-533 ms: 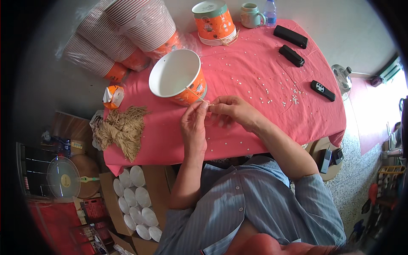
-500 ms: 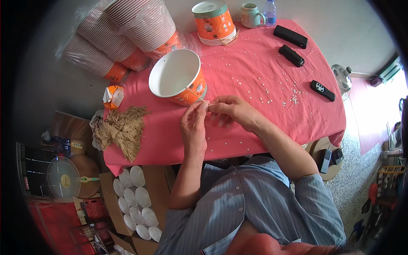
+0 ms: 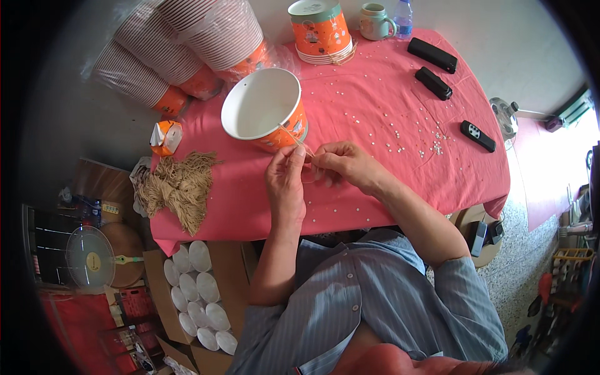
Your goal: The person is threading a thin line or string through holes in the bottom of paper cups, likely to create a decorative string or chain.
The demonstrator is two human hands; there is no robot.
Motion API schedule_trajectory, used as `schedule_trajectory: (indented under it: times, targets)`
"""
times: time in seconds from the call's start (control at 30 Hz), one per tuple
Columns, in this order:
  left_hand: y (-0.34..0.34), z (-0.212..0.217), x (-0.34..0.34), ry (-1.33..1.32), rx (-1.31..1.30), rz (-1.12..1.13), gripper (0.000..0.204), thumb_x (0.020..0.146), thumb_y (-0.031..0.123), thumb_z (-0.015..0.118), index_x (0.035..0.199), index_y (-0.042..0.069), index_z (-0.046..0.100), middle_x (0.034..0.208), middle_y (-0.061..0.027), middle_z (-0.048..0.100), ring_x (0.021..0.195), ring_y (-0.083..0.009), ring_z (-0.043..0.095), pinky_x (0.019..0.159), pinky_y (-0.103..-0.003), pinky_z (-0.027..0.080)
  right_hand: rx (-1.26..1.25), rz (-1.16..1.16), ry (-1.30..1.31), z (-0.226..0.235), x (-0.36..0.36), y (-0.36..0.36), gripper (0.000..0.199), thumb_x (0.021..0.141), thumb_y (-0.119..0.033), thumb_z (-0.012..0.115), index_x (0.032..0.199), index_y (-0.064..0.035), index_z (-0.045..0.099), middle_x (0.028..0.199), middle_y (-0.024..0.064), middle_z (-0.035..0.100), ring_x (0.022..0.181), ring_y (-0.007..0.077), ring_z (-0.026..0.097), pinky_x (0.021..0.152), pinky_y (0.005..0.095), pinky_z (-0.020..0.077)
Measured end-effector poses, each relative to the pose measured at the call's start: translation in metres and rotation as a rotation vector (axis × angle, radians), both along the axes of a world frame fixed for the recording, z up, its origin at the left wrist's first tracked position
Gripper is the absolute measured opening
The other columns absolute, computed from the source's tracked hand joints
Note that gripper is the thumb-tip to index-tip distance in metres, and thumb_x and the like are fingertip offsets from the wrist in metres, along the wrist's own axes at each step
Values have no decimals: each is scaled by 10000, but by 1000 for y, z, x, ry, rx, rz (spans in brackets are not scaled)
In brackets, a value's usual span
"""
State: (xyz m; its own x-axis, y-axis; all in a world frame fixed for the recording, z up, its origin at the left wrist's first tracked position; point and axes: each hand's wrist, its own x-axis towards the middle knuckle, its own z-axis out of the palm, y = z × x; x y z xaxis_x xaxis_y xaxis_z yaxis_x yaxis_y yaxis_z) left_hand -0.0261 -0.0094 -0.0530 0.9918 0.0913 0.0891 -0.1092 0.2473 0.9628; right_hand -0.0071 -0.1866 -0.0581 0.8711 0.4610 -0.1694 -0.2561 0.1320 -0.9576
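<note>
A large paper bucket, white inside and orange outside, stands tilted toward me on the table. From its near side a thin tan cord runs down to my fingers. My left hand pinches this cord between thumb and forefinger, just below the bucket. Close beside it, my right hand has thumb and forefinger pressed together on the cord too. A fine loop of it hangs under the fingertips. The fingers hide whether there is a knot.
Tan cords lie in a heap at the left, near an orange-and-white packet. Behind stand wrapped bucket stacks, upturned buckets, a mug and a bottle. Small white beads and black devices lie rightward.
My right fingertips have drawn slightly away from my left ones, and more cord shows between them. The bucket stays in place while the whole view shifts a little.
</note>
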Motion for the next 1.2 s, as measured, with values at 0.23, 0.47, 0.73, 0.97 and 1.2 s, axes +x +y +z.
schedule_trajectory:
  times: [0.23, 0.47, 0.73, 0.97, 1.2]
  targets:
    - [14, 6, 9, -75, -6, 91, 183, 1110, 227, 705, 1088, 48, 737, 962, -10, 737, 882, -94, 657, 809, -275, 512, -49, 96, 31, 2, -3, -4, 285, 1092, -330, 631, 980, -100, 758, 890, 16, 778, 747, 94, 700, 649, 249, 510]
    - [21, 11, 3, -21, -20, 79, 225, 1115, 243, 702, 1129, 23, 744, 981, -20, 745, 898, -95, 665, 835, -274, 517, -22, 74, 92, 17, -8, -4, 255, 1084, -330, 646, 1029, -105, 751, 892, 30, 788, 726, 107, 698, 667, 260, 521]
    - [34, 2, -16, -602, 894, 404, 241, 1031, 41, 734, 1272, 44, 742, 1244, -136, 730, 1125, -286, 714, 905, -389, 582, -131, -17, -101, 19, -21, -11, 247, 1111, -257, 655, 1065, -35, 754, 826, 0, 729, 725, 77, 659, 675, 267, 518]
    - [40, 18, -9, -1048, 1282, 267, 343, 938, 112, 789, 1279, 141, 809, 1441, -67, 711, 1362, -352, 621, 1083, -508, 483, -192, -14, -158, 53, -52, -12, 264, 1123, -236, 640, 1112, 0, 758, 866, 18, 730, 781, 88, 669, 726, 277, 552]
    - [36, 27, 1, -1138, 1213, 310, 292, 886, 84, 854, 1173, 106, 807, 1298, -21, 781, 1299, -334, 657, 1045, -509, 498, -98, -41, -225, 74, -77, -15, 223, 1109, -181, 668, 1093, 23, 757, 840, 23, 700, 769, 92, 668, 725, 289, 565]
